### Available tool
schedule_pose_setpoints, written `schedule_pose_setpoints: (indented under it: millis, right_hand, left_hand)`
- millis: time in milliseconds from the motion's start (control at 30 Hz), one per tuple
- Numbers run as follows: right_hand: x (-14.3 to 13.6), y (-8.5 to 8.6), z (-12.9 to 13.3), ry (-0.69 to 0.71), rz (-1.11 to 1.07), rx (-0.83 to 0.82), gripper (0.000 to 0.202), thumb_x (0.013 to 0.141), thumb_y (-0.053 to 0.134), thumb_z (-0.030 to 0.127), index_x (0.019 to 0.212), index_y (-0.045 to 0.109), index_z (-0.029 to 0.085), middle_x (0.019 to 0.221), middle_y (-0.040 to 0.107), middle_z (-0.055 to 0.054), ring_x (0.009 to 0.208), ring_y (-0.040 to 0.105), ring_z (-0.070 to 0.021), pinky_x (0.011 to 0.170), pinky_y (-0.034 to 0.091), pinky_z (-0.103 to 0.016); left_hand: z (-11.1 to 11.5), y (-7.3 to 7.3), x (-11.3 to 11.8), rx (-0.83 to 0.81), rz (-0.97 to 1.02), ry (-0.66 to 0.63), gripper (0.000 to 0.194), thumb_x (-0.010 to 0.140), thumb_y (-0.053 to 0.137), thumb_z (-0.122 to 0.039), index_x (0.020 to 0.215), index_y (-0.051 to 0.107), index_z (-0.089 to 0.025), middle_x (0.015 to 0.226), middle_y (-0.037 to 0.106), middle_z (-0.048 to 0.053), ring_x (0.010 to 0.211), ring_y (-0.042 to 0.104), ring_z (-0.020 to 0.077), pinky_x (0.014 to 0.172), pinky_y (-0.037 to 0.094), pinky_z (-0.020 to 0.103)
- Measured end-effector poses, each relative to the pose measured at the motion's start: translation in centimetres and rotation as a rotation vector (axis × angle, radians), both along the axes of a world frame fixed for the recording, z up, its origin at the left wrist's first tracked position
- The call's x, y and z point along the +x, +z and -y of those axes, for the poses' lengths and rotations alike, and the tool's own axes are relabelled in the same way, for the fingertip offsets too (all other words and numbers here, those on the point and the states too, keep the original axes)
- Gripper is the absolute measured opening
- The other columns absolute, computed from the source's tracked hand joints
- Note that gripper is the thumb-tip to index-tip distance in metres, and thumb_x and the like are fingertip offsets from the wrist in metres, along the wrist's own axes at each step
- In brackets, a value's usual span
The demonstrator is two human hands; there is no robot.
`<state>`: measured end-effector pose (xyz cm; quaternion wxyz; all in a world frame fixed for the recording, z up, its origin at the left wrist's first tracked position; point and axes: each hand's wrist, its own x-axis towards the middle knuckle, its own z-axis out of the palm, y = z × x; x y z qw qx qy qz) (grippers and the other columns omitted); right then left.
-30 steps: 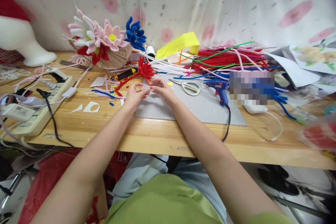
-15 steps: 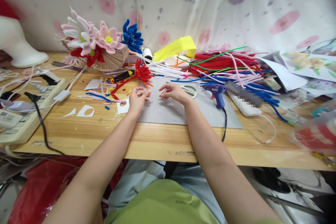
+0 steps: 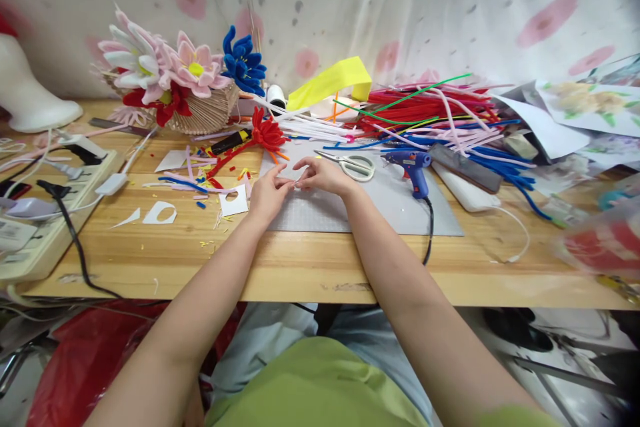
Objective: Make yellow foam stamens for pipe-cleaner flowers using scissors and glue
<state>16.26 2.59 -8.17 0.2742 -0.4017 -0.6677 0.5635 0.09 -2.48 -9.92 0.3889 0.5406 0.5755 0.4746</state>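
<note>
L hand (image 3: 270,197) & R hand (image 3: 325,175) now closer tog. over grey mat (image 3: 390,213), both grips unclear.

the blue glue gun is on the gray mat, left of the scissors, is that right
No, one thing is off: in the head view, the blue glue gun is right of the scissors, not left. It is on the gray mat, as you say.

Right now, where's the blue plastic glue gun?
In the head view, the blue plastic glue gun lies right of centre on the flat grey mat, between the white-handled metal scissors and the dark flat phone.
</note>
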Motion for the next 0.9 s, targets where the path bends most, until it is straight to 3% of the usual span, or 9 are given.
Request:
schedule_pose_setpoints:
  millis: [233,467,733,900]
  right_hand:
    - [0.2,0.2,0.0,0.009,-0.056,-0.041,0.037,0.061,0.071,0.009,0.094,0.055,0.018,0.059,0.065,0.004,0.052,0.057,-0.009,0.053,0.047,-0.02]
    - [0.0,0.3,0.2,-0.125,-0.199,-0.077,0.034,0.069,0.07,0.021,0.099,0.054,0.018,0.072,0.067,0.001,0.063,0.062,-0.0104,0.062,0.052,-0.024]
    - [-0.7,-0.3,-0.1,-0.12,-0.181,0.009,0.029,0.064,0.066,0.009,0.09,0.055,0.018,0.06,0.06,0.007,0.054,0.054,-0.0066,0.056,0.045,-0.02]
    - [0.5,0.2,-0.6,-0.254,-0.126,0.042,0.027,0.065,0.067,0.012,0.088,0.055,0.018,0.061,0.058,0.006,0.053,0.052,-0.0068,0.054,0.043,-0.02]
  left_hand:
    - [0.1,0.0,0.2,0.033,-0.07,-0.01,0.045,0.067,0.068,-0.023,0.11,0.054,-0.024,0.075,0.071,0.0,0.073,0.067,0.0171,0.077,0.049,0.032]
    - [0.4,0.7,0.3,0.008,-0.046,0.038,0.043,0.066,0.07,-0.023,0.102,0.047,-0.024,0.071,0.069,-0.001,0.07,0.067,0.0172,0.073,0.05,0.032]
    - [0.3,0.7,0.3,-0.021,-0.058,0.046,0.045,0.066,0.071,-0.023,0.103,0.045,-0.022,0.071,0.069,-0.001,0.068,0.067,0.0157,0.071,0.05,0.03]
    - [0.5,1.1,0.6,-0.063,0.004,0.056,0.042,0.067,0.069,-0.02,0.099,0.042,-0.022,0.068,0.067,-0.003,0.062,0.066,0.0144,0.064,0.051,0.027]
